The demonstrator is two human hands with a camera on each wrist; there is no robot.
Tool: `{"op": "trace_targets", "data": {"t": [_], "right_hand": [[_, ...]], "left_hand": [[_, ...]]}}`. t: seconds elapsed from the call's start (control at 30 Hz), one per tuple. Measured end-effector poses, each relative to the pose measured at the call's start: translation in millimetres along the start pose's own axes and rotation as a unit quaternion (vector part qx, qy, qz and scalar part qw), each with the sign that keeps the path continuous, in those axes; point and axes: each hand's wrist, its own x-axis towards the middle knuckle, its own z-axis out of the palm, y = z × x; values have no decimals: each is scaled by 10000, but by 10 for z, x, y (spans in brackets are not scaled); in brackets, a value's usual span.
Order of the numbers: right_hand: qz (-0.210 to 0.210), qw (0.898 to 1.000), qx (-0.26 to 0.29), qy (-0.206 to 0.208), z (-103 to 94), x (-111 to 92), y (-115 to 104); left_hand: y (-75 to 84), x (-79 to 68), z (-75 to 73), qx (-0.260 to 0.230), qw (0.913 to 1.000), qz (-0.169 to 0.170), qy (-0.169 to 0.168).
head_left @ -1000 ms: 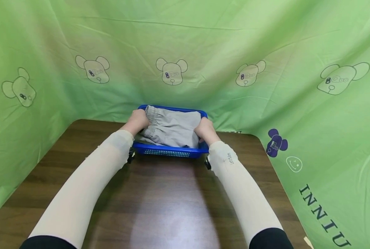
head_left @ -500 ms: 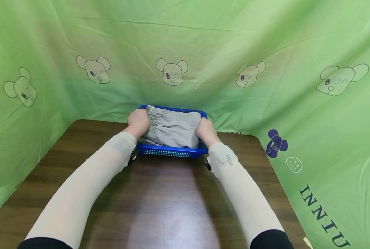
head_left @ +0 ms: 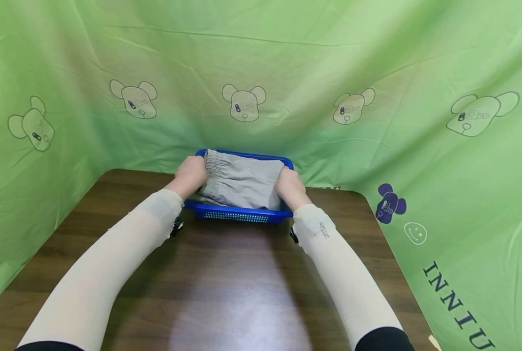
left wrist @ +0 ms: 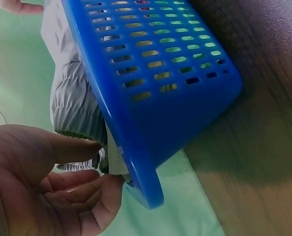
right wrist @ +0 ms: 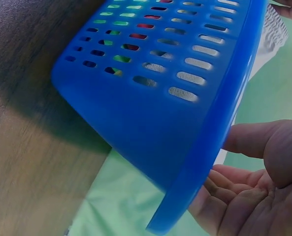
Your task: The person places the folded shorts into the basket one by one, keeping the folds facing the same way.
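Note:
In the head view, folded grey pants [head_left: 245,178] with a gathered elastic waistband lie in a blue plastic basket [head_left: 239,214] at the table's far side. My left hand [head_left: 192,173] is at the waistband end; in the left wrist view its thumb and curled fingers [left wrist: 106,196] pinch the waistband cloth beside the basket rim. At the opposite end, my right hand [head_left: 289,184] holds the right edge of the pants. The right wrist view has its thumb [right wrist: 249,137] and bent fingers close behind the rim, which partly hides the grip.
Green, red and beige patches show through the basket's slots, so other things lie under the pants. The basket stands on a brown wooden table [head_left: 234,282], close to a green curtain [head_left: 287,53] with printed bear heads, which also hangs at both sides.
My left hand and forearm have shifted slightly left, after a small move right. The right hand stays at the pants' right edge. Basket and pants look almost unmoved.

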Motion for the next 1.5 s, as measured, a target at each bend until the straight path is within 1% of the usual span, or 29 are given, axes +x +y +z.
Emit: {"op": "trace_targets", "data": {"t": [0.17, 0.37, 0.5, 0.67, 0.87, 1.03, 1.2, 1.33, 1.5], "right_hand": [[-18, 9999, -85, 74, -7, -14, -12], [-87, 9997, -172, 128, -18, -34, -13], [-174, 9996, -158, 133, -37, -49, -26], [-220, 9997, -67, 65, -64, -69, -39], [-262, 9996, 64, -65, -97, -96, -26], [-511, 9986, -87, -127, -119, -140, 24], [-898, 9957, -52, -205, -130, -209, 92], [-1164, 9929, -10, -242, -115, -248, 134], [-1395, 9902, -53, -108, -78, -278, 141]], "left_hand": [[-23, -37, -27, -83, 9999, 61, 60], [-71, -24, -36, -12, 9997, 237, 106], [-86, -51, -70, 106, 9994, 287, 179], [-85, -101, -123, 231, 9989, 312, 262], [-130, -154, -172, 227, 9989, 346, 240], [-227, -169, -151, 143, 9987, 457, 179], [-308, -212, -101, 48, 9970, 727, 248], [-340, -276, -89, -15, 9968, 760, 253], [-365, -342, -88, 80, 9949, 949, 339]]}}
